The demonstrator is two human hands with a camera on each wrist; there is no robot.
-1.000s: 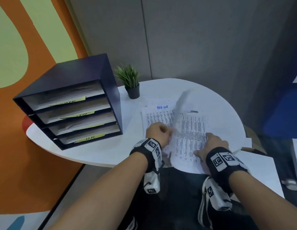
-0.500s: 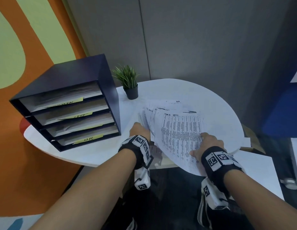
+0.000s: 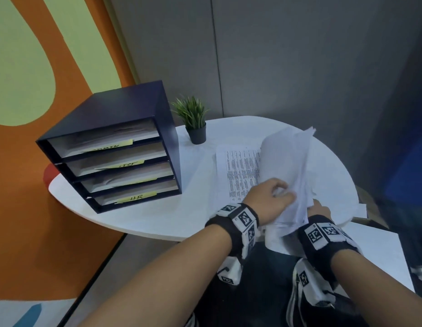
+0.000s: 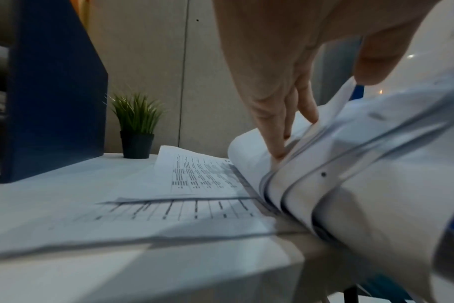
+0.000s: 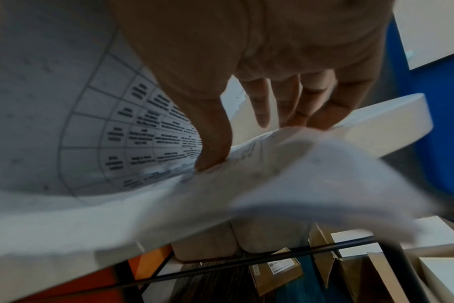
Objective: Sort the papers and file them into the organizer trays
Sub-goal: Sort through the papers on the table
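On the white table [image 3: 158, 218], near its front edge, a sheaf of papers [image 3: 287, 166] stands lifted and curled. Left hand [image 3: 269, 199] pinches the sheaf, fingers [image 4: 277, 131] tucked between sheets. Right hand [image 3: 319, 210] clamps its lower edge, thumb on top. One printed sheet [image 3: 240, 171] lies flat beside the four-tray organizer [image 3: 115, 147].

Light is dim and bluish, soft and even, shadows faint under the organizer [image 3: 115, 147]. Head view is sharp at center, walls bowing at the edges. Both wrist views warp hard; the papers [image 4: 376, 164] smear with motion blur close to the lens, while the plant [image 4: 136, 123] stays fairly crisp.
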